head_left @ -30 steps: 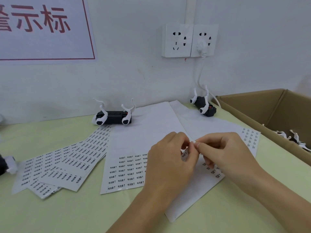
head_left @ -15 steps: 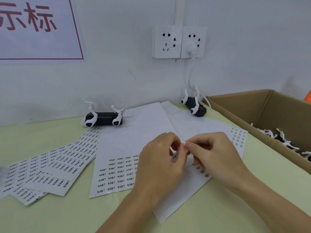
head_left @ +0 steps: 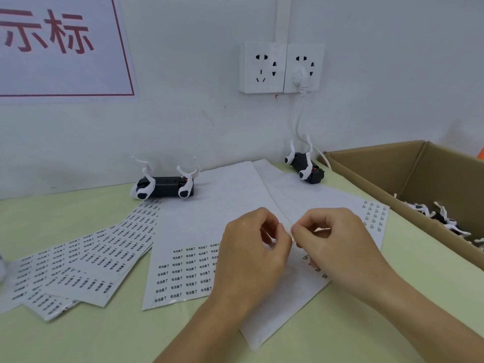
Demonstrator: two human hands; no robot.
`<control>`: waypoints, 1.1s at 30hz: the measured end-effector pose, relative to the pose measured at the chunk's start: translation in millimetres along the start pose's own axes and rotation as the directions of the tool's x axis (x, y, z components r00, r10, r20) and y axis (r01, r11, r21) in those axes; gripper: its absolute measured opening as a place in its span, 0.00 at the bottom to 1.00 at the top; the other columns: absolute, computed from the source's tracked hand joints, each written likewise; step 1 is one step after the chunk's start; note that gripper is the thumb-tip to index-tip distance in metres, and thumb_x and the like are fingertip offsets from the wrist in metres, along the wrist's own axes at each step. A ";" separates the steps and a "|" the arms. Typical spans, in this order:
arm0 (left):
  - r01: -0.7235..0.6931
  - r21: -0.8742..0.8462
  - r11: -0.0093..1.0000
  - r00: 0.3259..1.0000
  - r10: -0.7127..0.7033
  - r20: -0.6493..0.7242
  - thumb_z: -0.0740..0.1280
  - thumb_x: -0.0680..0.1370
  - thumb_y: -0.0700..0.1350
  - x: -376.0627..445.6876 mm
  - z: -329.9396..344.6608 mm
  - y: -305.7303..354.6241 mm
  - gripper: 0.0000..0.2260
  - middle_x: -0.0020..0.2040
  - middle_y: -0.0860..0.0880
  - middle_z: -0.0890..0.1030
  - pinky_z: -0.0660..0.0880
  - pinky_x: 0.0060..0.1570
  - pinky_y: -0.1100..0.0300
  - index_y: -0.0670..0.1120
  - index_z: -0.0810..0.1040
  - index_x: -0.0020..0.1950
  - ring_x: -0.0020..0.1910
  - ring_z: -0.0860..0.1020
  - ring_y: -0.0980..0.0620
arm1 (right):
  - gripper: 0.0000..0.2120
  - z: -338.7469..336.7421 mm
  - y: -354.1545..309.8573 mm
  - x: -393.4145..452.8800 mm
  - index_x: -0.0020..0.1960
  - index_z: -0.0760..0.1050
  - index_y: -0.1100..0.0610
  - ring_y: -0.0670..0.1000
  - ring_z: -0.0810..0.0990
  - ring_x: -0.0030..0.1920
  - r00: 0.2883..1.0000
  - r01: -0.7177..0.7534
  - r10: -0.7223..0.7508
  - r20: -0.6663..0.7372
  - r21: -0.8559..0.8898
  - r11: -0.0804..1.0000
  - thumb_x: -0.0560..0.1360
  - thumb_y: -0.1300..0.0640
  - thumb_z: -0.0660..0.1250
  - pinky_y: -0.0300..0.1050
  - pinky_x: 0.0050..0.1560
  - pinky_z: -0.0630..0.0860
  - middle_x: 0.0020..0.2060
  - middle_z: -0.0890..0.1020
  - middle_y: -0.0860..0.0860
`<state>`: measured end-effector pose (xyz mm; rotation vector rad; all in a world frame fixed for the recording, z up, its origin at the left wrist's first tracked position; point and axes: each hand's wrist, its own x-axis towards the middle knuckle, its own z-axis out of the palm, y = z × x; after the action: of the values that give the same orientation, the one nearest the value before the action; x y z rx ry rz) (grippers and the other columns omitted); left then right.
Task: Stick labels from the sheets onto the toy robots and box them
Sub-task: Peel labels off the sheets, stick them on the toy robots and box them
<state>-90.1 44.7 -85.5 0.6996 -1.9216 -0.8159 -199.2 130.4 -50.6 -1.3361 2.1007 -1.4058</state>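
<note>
Both hands meet over the middle label sheet (head_left: pixel 183 258), which lies flat on the pale green desk (head_left: pixel 78 336). The left hand (head_left: pixel 251 255) is curled, back of the hand up, thumb and forefinger drawn together at its right edge. The right hand (head_left: pixel 337 244) mirrors it, fingers bent under and thumb tip pressed toward the left thumb. Their tips touch at one spot, where a tiny pale scrap, apparently a label, is pinched between them; it is too small to make out clearly, and which hand has the firmer hold I cannot tell. Both forearms come in from the near edge of the desk and angle inward toward that spot.

Taking the middle label sheet as the landmark: its lower left part carries rows of small printed labels, while its upper part is bare backing. Overlapping it on the right lies a second sheet (head_left: pixel 340 205), mostly bare, with a few labels at its far right corner. To its left, a fanned pile of full label sheets (head_left: pixel 78 263) is spread out. Just beyond its far left corner a black-and-white toy robot (head_left: pixel 163 186) lies on its back, legs up. Beyond its far right corner, near the wall, lies a second toy robot (head_left: pixel 305 167). Further right stands an open cardboard box (head_left: pixel 379 163) with more robots (head_left: pixel 440 218) inside. On the wall behind hang a double socket (head_left: pixel 281 68) and a red-bordered sign (head_left: pixel 60 45).
</note>
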 end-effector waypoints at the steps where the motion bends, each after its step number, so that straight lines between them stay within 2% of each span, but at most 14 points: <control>1: 0.014 -0.005 1.000 1.000 -0.014 -0.002 0.65 0.71 0.49 0.3 -0.2 -0.2 0.06 0.33 0.56 0.80 0.78 0.37 0.54 0.49 0.78 0.37 0.36 0.79 0.55 | 0.13 -0.1 0.2 -0.2 0.29 0.78 0.49 0.41 0.74 0.24 1.000 -0.014 0.014 0.002 -0.001 1.000 0.71 0.58 0.68 0.31 0.29 0.70 0.28 0.81 0.44; 4: 0.095 -0.058 0.994 0.993 -0.099 -0.058 0.66 0.71 0.48 2.4 -1.7 -1.5 0.05 0.33 0.56 0.80 0.74 0.34 0.67 0.51 0.78 0.35 0.35 0.79 0.57 | 0.10 0.4 2.3 0.9 0.31 0.77 0.52 0.42 0.72 0.25 0.997 -0.077 0.078 0.012 -0.068 0.995 0.70 0.57 0.66 0.35 0.30 0.71 0.26 0.78 0.45; 7: 0.194 -0.108 0.975 0.969 -0.208 -0.137 0.69 0.75 0.42 5.5 -3.2 -3.3 0.09 0.35 0.58 0.81 0.72 0.35 0.72 0.50 0.78 0.35 0.36 0.78 0.59 | 0.09 -1.3 8.6 2.8 0.33 0.77 0.58 0.45 0.70 0.25 0.985 -0.168 0.172 0.017 -0.134 0.977 0.70 0.55 0.65 0.45 0.33 0.73 0.25 0.75 0.48; 9: 0.239 -0.121 0.963 0.953 -0.257 -0.159 0.69 0.76 0.41 6.4 -3.7 -2.9 0.08 0.37 0.58 0.81 0.72 0.36 0.72 0.49 0.79 0.36 0.38 0.78 0.59 | 0.06 -3.6 10.6 2.8 0.38 0.78 0.53 0.44 0.73 0.24 0.981 -0.195 0.195 -0.022 -0.184 0.963 0.72 0.53 0.65 0.42 0.31 0.73 0.26 0.79 0.48; 11: 0.255 -0.103 0.962 0.947 -0.270 -0.173 0.69 0.76 0.43 6.2 -4.0 -1.0 0.08 0.35 0.55 0.81 0.72 0.36 0.71 0.49 0.79 0.37 0.38 0.78 0.59 | 0.02 -4.9 9.6 3.0 0.44 0.76 0.47 0.41 0.76 0.25 0.984 -0.177 0.168 -0.062 -0.184 0.967 0.74 0.53 0.66 0.37 0.27 0.68 0.26 0.79 0.44; 13: 0.209 -0.021 0.978 0.959 -0.210 -0.190 0.68 0.77 0.44 4.1 -4.1 -0.1 0.07 0.34 0.56 0.80 0.72 0.38 0.69 0.51 0.78 0.39 0.39 0.78 0.58 | 0.07 -4.4 8.5 4.3 0.45 0.80 0.49 0.44 0.71 0.20 0.986 -0.166 0.166 -0.008 -0.045 0.985 0.76 0.58 0.65 0.34 0.22 0.65 0.21 0.74 0.46; 15: 0.100 0.135 0.986 0.977 -0.071 -0.202 0.68 0.78 0.45 0.2 -3.2 1.3 0.06 0.37 0.57 0.78 0.73 0.41 0.63 0.49 0.77 0.41 0.40 0.76 0.57 | 0.13 -2.6 3.9 3.3 0.43 0.85 0.53 0.46 0.64 0.20 0.959 -0.262 0.236 0.153 0.172 0.950 0.78 0.62 0.63 0.36 0.20 0.60 0.23 0.69 0.47; 17: -0.051 0.347 0.936 0.971 0.128 -0.204 0.70 0.76 0.43 -2.2 -1.8 2.8 0.05 0.37 0.54 0.78 0.74 0.37 0.57 0.47 0.77 0.41 0.39 0.76 0.53 | 0.14 0.0 -0.7 0.9 0.44 0.87 0.54 0.48 0.60 0.22 0.922 -0.344 0.258 0.288 0.307 0.887 0.78 0.63 0.62 0.36 0.21 0.57 0.26 0.66 0.50; 20: -0.185 0.498 0.848 0.940 0.300 -0.163 0.74 0.73 0.42 -3.0 0.0 2.8 0.07 0.34 0.52 0.78 0.73 0.29 0.57 0.46 0.77 0.38 0.34 0.76 0.49 | 0.14 0.0 -1.3 0.9 0.45 0.87 0.57 0.47 0.58 0.22 0.907 -0.391 0.273 0.320 0.403 0.828 0.79 0.63 0.62 0.36 0.20 0.56 0.28 0.64 0.51; 23: -0.246 0.551 0.798 0.919 0.372 -0.128 0.68 0.74 0.43 -1.6 -1.6 0.2 0.06 0.33 0.52 0.77 0.72 0.27 0.57 0.47 0.77 0.37 0.33 0.75 0.50 | 0.12 -2.8 -0.3 2.8 0.46 0.87 0.59 0.46 0.57 0.22 0.903 -0.419 0.310 0.299 0.443 0.793 0.78 0.63 0.64 0.35 0.18 0.56 0.28 0.63 0.50; 29: -0.324 0.574 0.752 0.908 0.417 -0.034 0.76 0.69 0.39 -1.4 0.0 -2.6 0.09 0.32 0.51 0.77 0.71 0.27 0.56 0.46 0.77 0.36 0.32 0.74 0.50 | 0.08 -4.3 -1.5 4.5 0.45 0.86 0.63 0.45 0.56 0.21 0.881 -0.471 0.365 0.300 0.500 0.727 0.74 0.62 0.68 0.35 0.18 0.53 0.26 0.63 0.48; 33: -0.362 0.595 0.718 0.898 0.439 0.017 0.77 0.67 0.38 -2.3 -1.0 -1.1 0.11 0.30 0.51 0.75 0.68 0.26 0.58 0.46 0.76 0.34 0.31 0.72 0.50 | 0.11 -5.0 -1.2 4.1 0.44 0.86 0.64 0.45 0.56 0.21 0.869 -0.493 0.373 0.325 0.515 0.701 0.64 0.60 0.71 0.35 0.17 0.53 0.27 0.61 0.49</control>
<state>-88.0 45.5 -87.1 0.6256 -2.1089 0.1221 -204.1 129.9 -46.2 -0.6341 1.5110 -1.4551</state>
